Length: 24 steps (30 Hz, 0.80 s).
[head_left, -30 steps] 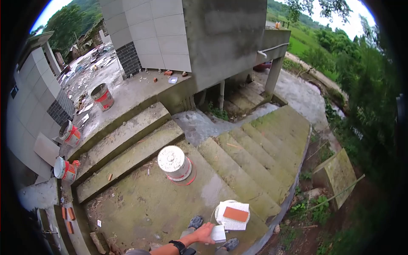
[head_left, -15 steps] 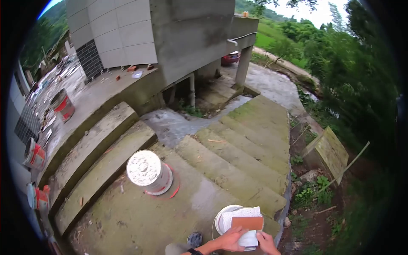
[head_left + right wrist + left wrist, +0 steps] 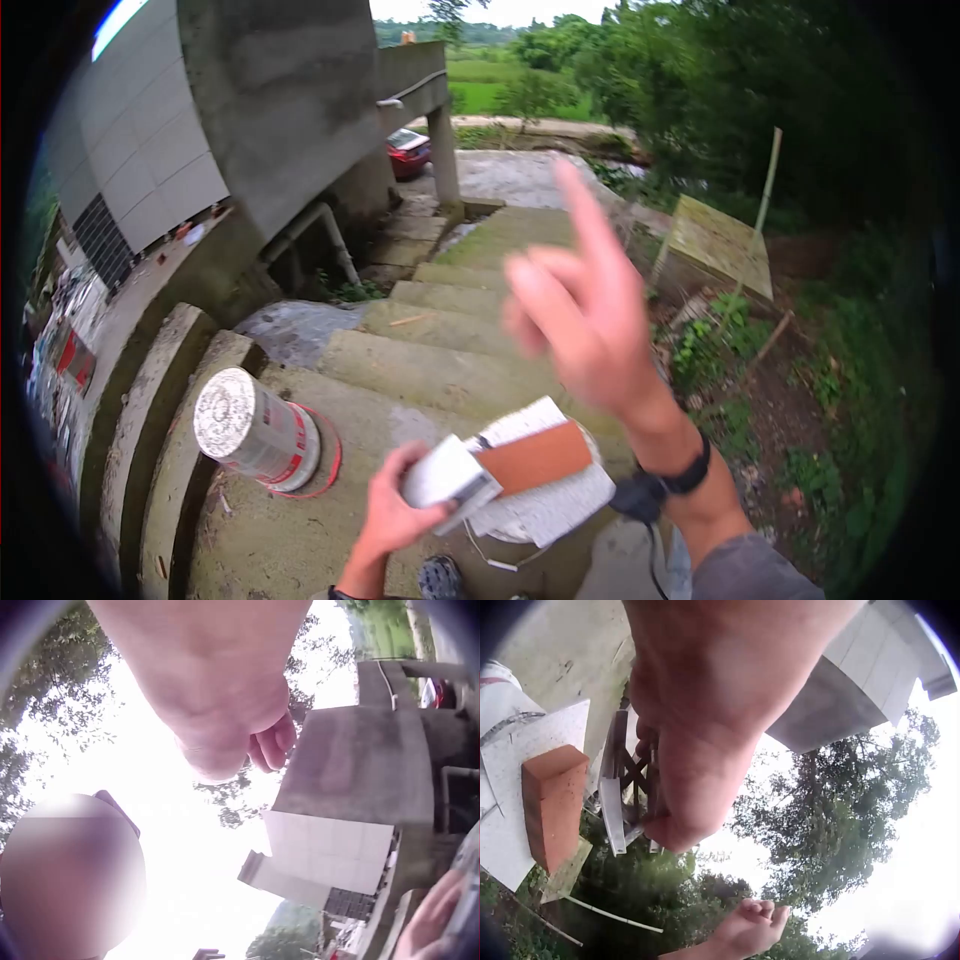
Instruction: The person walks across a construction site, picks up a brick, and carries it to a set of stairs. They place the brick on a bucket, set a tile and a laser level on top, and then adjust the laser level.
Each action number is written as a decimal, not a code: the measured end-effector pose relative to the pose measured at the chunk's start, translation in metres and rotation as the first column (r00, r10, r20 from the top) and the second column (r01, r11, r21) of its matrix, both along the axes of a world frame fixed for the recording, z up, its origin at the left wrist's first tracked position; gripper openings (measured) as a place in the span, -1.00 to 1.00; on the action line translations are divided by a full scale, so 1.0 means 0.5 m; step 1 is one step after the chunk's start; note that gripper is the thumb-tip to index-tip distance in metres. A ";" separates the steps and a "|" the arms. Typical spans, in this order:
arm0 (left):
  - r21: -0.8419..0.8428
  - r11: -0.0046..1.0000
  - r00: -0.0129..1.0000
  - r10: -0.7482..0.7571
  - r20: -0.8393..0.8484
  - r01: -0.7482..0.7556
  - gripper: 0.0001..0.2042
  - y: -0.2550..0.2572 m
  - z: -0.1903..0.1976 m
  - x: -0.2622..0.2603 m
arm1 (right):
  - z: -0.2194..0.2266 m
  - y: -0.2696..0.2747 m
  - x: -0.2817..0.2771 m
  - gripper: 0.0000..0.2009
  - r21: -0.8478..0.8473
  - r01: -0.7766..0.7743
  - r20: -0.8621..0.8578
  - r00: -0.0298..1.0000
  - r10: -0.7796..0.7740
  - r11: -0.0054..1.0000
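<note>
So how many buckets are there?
3 in the head view: a white-topped bucket left of the left hand, a red bucket at far left, a wire-handled bucket under speckled slabs. More may be hidden.

A white, boxy, flat-topped device point(image 3: 447, 474) is gripped in the left hand point(image 3: 390, 516), between the fingers on one side and the thumb on another. Its pale top face is tilted, with a dark grey patch along one edge. The left wrist view shows dark crossed struts point(image 3: 635, 780) between its pale plates, partly hidden by the hand. It is near one end of an orange-red rectangular brick point(image 3: 537, 459) lying flat on a speckled white sheet point(image 3: 562, 510).
</note>
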State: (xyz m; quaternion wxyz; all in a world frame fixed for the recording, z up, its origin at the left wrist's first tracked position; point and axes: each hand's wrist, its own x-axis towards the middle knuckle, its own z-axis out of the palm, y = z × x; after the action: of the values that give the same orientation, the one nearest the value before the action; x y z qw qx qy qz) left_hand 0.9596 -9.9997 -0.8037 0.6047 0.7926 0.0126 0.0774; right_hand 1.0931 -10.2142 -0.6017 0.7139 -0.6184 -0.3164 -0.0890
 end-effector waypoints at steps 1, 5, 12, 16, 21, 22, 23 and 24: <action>-0.096 0.995 1.000 0.010 -0.023 -0.012 -0.24 -0.014 0.012 -0.008 | 0.012 0.005 0.012 -0.32 0.042 -0.043 -0.081 0.996 0.046 0.998; 0.002 1.000 0.999 0.023 0.034 -0.023 -0.25 -0.043 0.036 -0.037 | -0.017 -0.029 -0.062 -0.96 0.077 0.158 0.350 0.920 -0.175 0.984; 0.131 0.991 0.986 -0.035 0.161 0.014 -0.12 -0.092 0.038 -0.088 | -0.349 -0.096 -0.119 -0.83 -0.414 0.027 0.009 1.000 -0.026 0.910; 0.112 0.993 0.980 -0.052 0.190 0.031 -0.12 -0.128 -0.002 -0.099 | -0.451 -0.131 -0.154 -0.52 -0.561 -0.257 -0.425 0.905 -0.007 0.787; 0.306 0.952 0.957 -0.113 0.269 0.026 -0.13 -0.157 -0.025 -0.128 | -0.513 -0.139 -0.198 -0.52 -0.452 -0.157 -0.411 0.910 -0.049 0.878; 0.309 0.951 0.949 -0.108 0.297 0.012 -0.05 -0.162 -0.026 -0.127 | -0.519 -0.148 -0.201 -0.54 -0.442 -0.161 -0.374 0.927 -0.019 0.882; 0.317 0.948 0.950 -0.100 0.297 0.000 -0.05 -0.164 -0.024 -0.127 | -0.486 -0.143 -0.227 -0.54 -0.435 -0.171 -0.374 0.927 -0.005 0.884; 0.289 0.957 0.929 -0.092 0.358 -0.017 -0.02 -0.163 -0.020 -0.128 | -0.429 -0.131 -0.273 -0.55 -0.249 -0.249 -0.449 0.886 0.117 0.936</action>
State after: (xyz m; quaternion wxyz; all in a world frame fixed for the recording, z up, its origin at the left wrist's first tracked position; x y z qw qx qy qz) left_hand 0.8955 -10.0814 -0.8135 0.4761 0.8435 -0.1273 0.2136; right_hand 0.9568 -10.2799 -0.8161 0.6688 -0.6906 -0.2196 0.1660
